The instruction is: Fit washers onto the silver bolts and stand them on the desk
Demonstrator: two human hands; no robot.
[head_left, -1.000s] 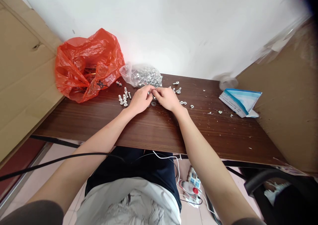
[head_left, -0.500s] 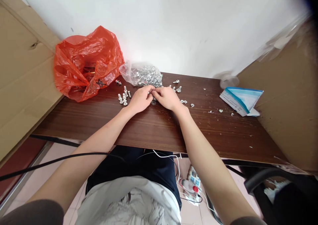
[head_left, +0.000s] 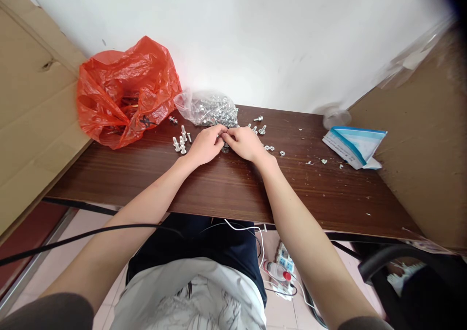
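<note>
Over the middle of the table, my left hand [head_left: 208,144] and my right hand [head_left: 245,143] meet at the fingertips. Both are closed in a pinch, and the fingers cover most of whatever small piece is between them; only a glint of metal shows. Just under the fingertips lies some small metal hardware [head_left: 225,149], partly hidden. Left of my left hand, several bolts [head_left: 180,144] stand upright on their heads. Beyond my right hand are loose bolts [head_left: 262,130], and beside its wrist lie several nuts [head_left: 270,148].
A clear bag of metal hardware [head_left: 213,109] rests behind my hands. To its left sits an open red plastic bag [head_left: 127,92]. A blue and white packet [head_left: 353,146] and a clear cup [head_left: 335,116] are at the right. Cardboard panels [head_left: 36,106] flank the table [head_left: 321,199].
My hands keep the same pinch, with at most a very slight shift of the fingers. The whole view has moved a little; nothing on the table has visibly been moved.
</note>
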